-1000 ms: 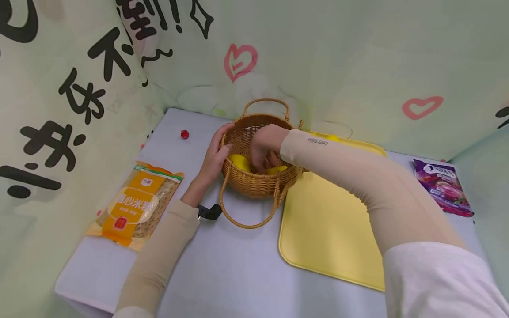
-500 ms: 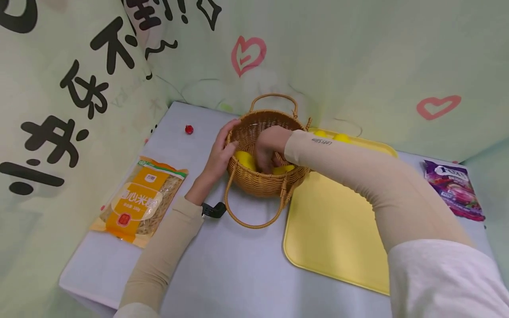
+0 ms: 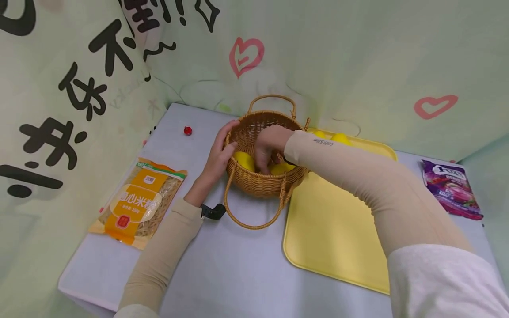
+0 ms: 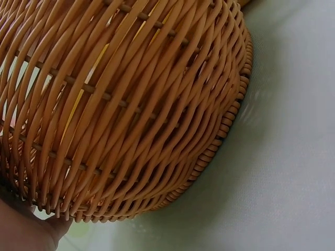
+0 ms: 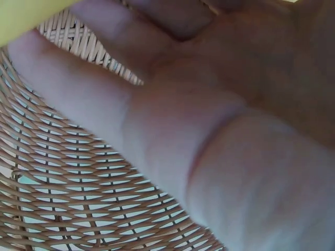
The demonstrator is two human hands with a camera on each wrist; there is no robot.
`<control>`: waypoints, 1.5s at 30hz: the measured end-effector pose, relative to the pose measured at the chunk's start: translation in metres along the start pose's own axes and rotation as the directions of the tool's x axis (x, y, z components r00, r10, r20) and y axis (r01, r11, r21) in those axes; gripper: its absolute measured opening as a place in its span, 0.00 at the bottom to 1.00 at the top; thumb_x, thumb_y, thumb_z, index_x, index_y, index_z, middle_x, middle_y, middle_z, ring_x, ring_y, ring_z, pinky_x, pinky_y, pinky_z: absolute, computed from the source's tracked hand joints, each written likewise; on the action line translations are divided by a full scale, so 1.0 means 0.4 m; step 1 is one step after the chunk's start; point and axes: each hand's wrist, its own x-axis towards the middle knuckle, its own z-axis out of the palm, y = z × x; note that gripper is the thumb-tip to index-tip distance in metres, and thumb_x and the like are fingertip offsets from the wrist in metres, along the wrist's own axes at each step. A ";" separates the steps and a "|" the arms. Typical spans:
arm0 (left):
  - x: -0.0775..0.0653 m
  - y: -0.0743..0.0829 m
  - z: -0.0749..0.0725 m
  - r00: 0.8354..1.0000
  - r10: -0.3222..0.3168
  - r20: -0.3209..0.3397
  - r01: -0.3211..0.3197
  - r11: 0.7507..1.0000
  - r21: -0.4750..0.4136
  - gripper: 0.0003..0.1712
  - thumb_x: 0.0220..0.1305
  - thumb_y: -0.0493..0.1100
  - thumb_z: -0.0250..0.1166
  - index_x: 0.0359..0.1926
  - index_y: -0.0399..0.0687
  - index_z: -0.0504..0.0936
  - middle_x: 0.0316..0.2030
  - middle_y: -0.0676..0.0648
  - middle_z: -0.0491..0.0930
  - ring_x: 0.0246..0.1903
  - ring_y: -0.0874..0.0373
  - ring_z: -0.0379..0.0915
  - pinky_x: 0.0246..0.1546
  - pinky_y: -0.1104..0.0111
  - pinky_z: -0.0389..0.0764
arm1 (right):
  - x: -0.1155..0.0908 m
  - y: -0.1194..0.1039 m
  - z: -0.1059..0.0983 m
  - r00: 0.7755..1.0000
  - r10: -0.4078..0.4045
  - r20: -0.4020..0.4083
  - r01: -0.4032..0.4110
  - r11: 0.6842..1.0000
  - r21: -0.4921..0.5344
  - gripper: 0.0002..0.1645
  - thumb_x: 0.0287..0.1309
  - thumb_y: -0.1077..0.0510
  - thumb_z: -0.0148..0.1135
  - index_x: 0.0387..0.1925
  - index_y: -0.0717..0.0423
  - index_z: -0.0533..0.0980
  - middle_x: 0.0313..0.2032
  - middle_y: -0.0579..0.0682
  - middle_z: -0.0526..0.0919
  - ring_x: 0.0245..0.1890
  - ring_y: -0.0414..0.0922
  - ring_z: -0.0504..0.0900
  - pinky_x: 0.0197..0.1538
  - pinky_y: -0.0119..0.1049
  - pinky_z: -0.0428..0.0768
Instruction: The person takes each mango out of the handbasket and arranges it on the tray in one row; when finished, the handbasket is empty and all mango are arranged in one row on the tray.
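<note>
A round wicker basket (image 3: 256,182) with two hoop handles stands on the table. My left hand (image 3: 216,157) grips its left rim, thumb on the inner side and fingers outside. Inside lie smooth yellow fruits, one at the left (image 3: 243,161) and another at the right (image 3: 283,168). My right hand (image 3: 269,143) reaches down into the basket, fingers curled at the right yellow fruit and partly covering it. In the right wrist view the fingertips meet a yellow surface (image 5: 26,18) at the top left corner, with woven wall below.
A yellow tray (image 3: 334,229) lies right of the basket, with yellow fruits (image 3: 340,139) at its back edge, partly behind my right sleeve. A purple snack bag (image 3: 451,189) lies at the far right. An orange noodle packet (image 3: 137,203) and a small red object (image 3: 188,130) lie left.
The right hand stays inside the basket, and more of the yellow fruit beneath it shows now. The left hand keeps its hold on the rim. The head view has shifted slightly.
</note>
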 end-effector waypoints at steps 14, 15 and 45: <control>0.003 0.005 0.008 1.000 0.002 0.020 -0.002 1.000 0.004 0.33 0.67 0.33 0.47 0.73 0.38 0.60 0.75 0.40 0.57 0.77 0.49 0.49 0.77 0.57 0.50 | -0.022 0.029 0.000 0.998 -0.067 0.008 0.067 0.998 0.003 0.32 0.40 0.45 0.77 0.52 0.42 0.80 0.56 0.48 0.79 0.57 0.47 0.77 0.55 0.42 0.81; 0.003 0.005 0.008 1.000 0.004 0.019 -0.004 1.000 0.004 0.33 0.67 0.33 0.47 0.73 0.38 0.60 0.75 0.40 0.57 0.77 0.49 0.49 0.77 0.57 0.50 | -0.026 0.030 -0.002 0.997 -0.073 0.012 0.073 0.997 -0.001 0.33 0.41 0.45 0.76 0.53 0.41 0.80 0.57 0.49 0.78 0.58 0.47 0.76 0.56 0.42 0.81; -0.005 0.001 0.019 1.000 -0.012 -0.003 0.012 1.000 -0.011 0.32 0.68 0.35 0.45 0.73 0.42 0.61 0.75 0.42 0.57 0.76 0.50 0.49 0.76 0.54 0.53 | -0.104 0.117 0.035 0.896 -0.401 -0.190 0.389 0.916 -0.098 0.43 0.51 0.47 0.66 0.71 0.41 0.66 0.71 0.46 0.65 0.65 0.47 0.66 0.70 0.50 0.66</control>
